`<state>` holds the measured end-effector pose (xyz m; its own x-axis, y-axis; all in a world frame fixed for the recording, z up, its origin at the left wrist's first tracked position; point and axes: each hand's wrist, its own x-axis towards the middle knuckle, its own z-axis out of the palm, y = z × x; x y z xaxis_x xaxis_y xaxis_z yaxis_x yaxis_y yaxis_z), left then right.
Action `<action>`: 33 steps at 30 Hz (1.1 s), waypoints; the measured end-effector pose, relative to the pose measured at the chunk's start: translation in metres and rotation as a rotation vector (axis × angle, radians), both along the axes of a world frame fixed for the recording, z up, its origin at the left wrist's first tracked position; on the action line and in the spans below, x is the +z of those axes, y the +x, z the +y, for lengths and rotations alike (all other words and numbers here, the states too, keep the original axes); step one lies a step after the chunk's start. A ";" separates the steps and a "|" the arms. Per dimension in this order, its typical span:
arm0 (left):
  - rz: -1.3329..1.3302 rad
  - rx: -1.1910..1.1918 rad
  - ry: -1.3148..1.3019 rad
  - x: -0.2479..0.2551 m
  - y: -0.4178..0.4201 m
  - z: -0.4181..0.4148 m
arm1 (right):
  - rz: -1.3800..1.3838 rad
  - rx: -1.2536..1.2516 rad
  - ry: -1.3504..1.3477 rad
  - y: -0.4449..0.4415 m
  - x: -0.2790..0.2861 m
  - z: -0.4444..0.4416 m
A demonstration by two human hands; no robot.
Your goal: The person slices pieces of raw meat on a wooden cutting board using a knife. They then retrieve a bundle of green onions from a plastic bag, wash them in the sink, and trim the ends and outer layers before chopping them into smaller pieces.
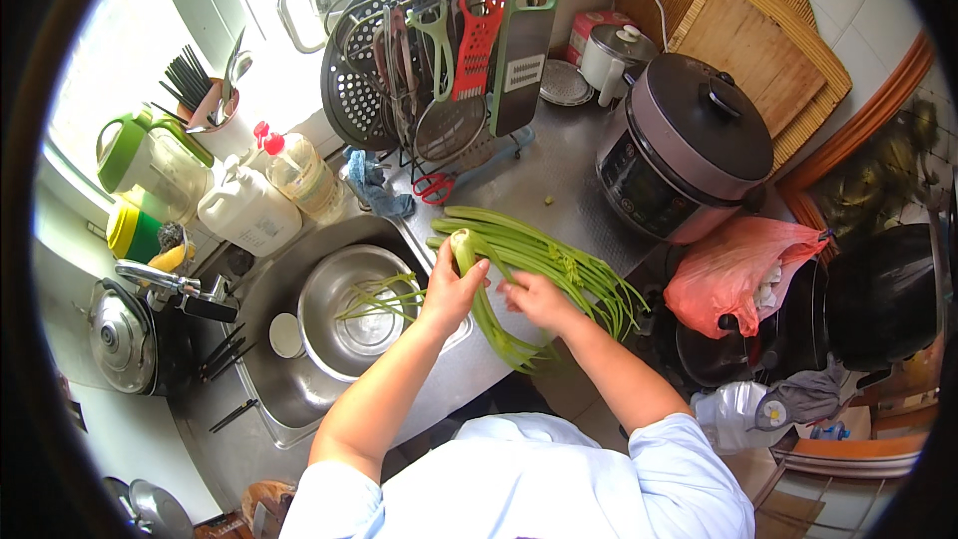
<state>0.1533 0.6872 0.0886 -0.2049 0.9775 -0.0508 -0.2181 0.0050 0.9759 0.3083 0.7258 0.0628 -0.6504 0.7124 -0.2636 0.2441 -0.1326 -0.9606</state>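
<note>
My left hand (pixel 450 290) is closed around a bunch of celery (pixel 490 326), just below its pale root end, which points away from me. Its leafy tops hang toward the counter's front edge. My right hand (pixel 535 301), slightly blurred, grips a celery stalk that angles out from the same root end. Behind both hands a pile of celery stalks (pixel 524 236) lies on the metal counter (pixel 576 157). To the left, a stainless steel basin (pixel 318 307) sits in the sink (pixel 273 382), with several thin green stalks (pixel 382 299) inside.
A utensil rack with a green-framed grater (pixel 524 52) and red-handled scissors (pixel 434 187) stands behind. An electric pressure cooker (pixel 685 142) and a red plastic bag (pixel 741 277) are on the right. The faucet (pixel 161 277), a white jug (pixel 251 209) and an oil bottle (pixel 303 172) line the left.
</note>
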 end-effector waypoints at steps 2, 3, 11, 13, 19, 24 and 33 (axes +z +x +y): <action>0.037 -0.010 -0.049 -0.001 0.003 -0.006 | -0.048 -0.173 0.179 -0.005 -0.005 0.003; 0.058 -0.013 -0.074 -0.001 0.004 -0.010 | -0.001 -0.228 0.328 -0.012 -0.002 0.001; 0.565 0.023 -0.191 -0.010 0.007 -0.016 | -0.376 -0.340 0.935 0.000 0.027 0.005; 0.632 0.008 -0.178 -0.001 0.009 -0.016 | -0.427 -0.345 0.961 0.003 0.027 0.006; 0.781 0.043 -0.114 -0.014 0.013 -0.013 | -0.505 -0.338 0.894 0.012 0.022 0.007; 0.794 0.229 -0.267 -0.032 -0.022 -0.011 | -0.502 -0.486 0.766 0.050 0.019 0.026; -0.230 -0.018 -0.149 -0.014 -0.028 -0.005 | 0.586 -0.231 -0.589 0.050 0.047 0.040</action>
